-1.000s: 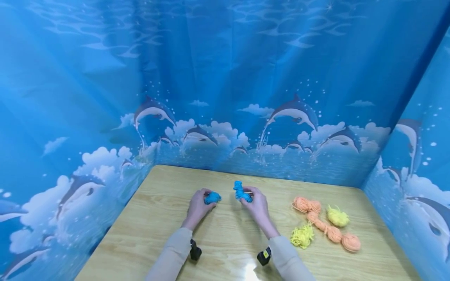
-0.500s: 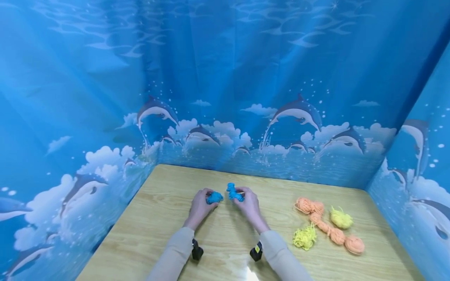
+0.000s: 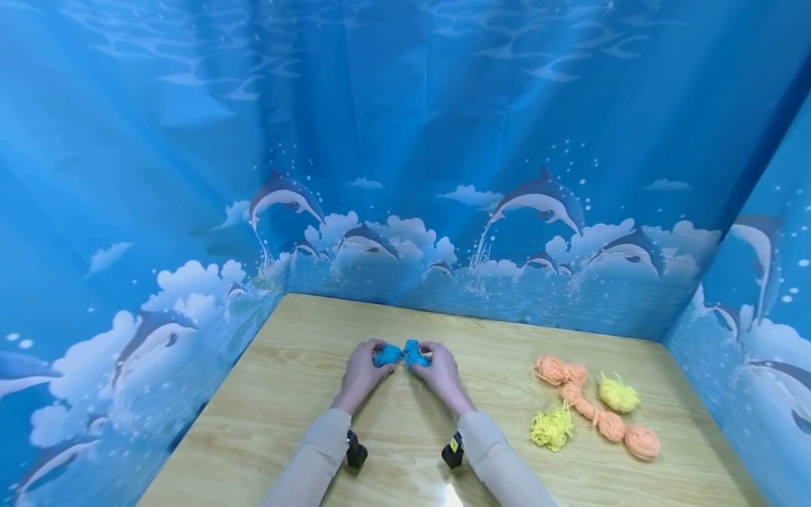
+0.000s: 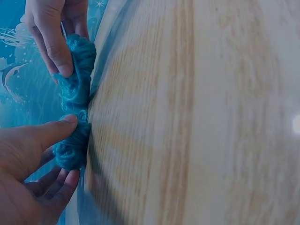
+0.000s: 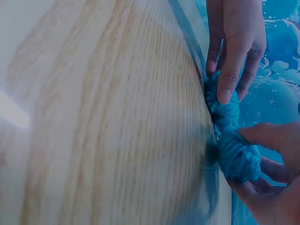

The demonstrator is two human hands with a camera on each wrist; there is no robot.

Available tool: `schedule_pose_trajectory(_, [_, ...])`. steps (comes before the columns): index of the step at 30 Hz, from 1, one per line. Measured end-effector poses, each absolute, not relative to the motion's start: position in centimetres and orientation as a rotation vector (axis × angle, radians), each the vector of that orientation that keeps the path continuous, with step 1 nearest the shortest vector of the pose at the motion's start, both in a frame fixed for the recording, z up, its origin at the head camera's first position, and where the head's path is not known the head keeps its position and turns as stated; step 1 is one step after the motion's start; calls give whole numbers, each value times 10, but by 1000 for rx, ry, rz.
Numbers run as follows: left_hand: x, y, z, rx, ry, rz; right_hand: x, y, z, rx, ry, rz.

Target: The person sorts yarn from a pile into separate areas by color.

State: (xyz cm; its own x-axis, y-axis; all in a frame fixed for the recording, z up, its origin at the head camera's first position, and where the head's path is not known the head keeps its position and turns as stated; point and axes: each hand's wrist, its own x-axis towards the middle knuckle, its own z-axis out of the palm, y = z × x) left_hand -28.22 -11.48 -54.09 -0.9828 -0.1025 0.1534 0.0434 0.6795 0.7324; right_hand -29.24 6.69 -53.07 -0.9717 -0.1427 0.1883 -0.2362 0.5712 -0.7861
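Observation:
My left hand (image 3: 361,371) pinches a small blue yarn ball (image 3: 387,355) between thumb and fingers, low over the wooden table. Facing it, my right hand (image 3: 442,370) grips a second, longer blue yarn bundle (image 3: 415,355). In the head view the two pieces sit end to end with barely a gap. Both wrist views show the left yarn ball (image 4: 74,146) and the right yarn bundle (image 5: 240,157) meeting, though whether they are joined or only touch I cannot tell. Fingers hide parts of the yarn.
On the table (image 3: 304,331), to the right, several orange yarn balls (image 3: 610,427) form a bent row. Two yellow yarn bunches lie beside it, one nearer (image 3: 551,428) and one farther right (image 3: 618,394). A dolphin-print curtain (image 3: 393,176) hangs behind the table.
My right hand has moved left with its blue yarn bundle, closing the gap to the other one. The left hand has shifted slightly right. The orange and yellow yarn has stayed in place.

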Motion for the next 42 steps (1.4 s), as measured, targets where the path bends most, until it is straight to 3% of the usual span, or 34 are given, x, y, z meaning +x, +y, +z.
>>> schedule_pose_trajectory(25, [-273,-120,-536,-30,-2663,-1202,-289,61,-531,332,-2750,1472])
schedule_pose_trajectory(42, [-270,-121,-527,-42,-2566,-1251,-280,95,-518,312,-2548,1590])
